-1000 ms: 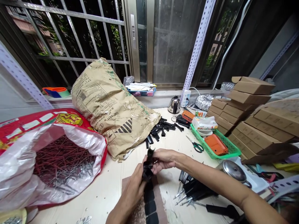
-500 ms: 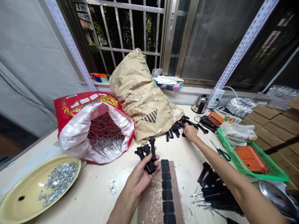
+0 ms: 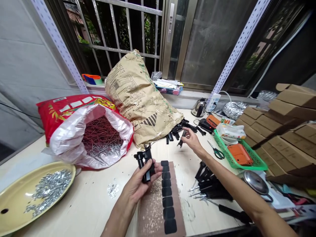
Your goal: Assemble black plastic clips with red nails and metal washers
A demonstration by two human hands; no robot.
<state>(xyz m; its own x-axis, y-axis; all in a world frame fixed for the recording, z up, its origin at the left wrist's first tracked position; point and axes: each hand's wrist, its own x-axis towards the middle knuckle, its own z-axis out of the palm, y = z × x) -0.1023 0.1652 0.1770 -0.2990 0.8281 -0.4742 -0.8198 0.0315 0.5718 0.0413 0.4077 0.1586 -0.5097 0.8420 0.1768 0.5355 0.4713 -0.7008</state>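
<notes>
Several black plastic handle-like parts [image 3: 146, 166] lie bunched in my left hand [image 3: 138, 186], thumb across them, their wider ends pointing up and away. My right hand [image 3: 194, 143] pinches one more slim black part [image 3: 182, 138] between thumb and fingers, held just in front of the loose pile of black parts [image 3: 189, 124]. That pile spills beside the mouth of the brown paper sack [image 3: 140, 102]. Below my hands a brown board [image 3: 150, 214] carries a row of black rounded-square pads [image 3: 168, 201]. Under my right forearm lie black-handled pieces with metal rods [image 3: 212, 189].
A red-and-white sack [image 3: 61, 144] of reddish rods and a yellow dish [image 3: 14, 191] of small metal pieces stand left. On the right are scissors [image 3: 217, 152], a green basket [image 3: 259, 164], a metal lid [image 3: 256, 182] and stacked cardboard boxes [image 3: 276, 144].
My right hand has come back from the pile toward me, bringing one black part with it. My left hand still holds its bunch. The view has shifted to the right.
</notes>
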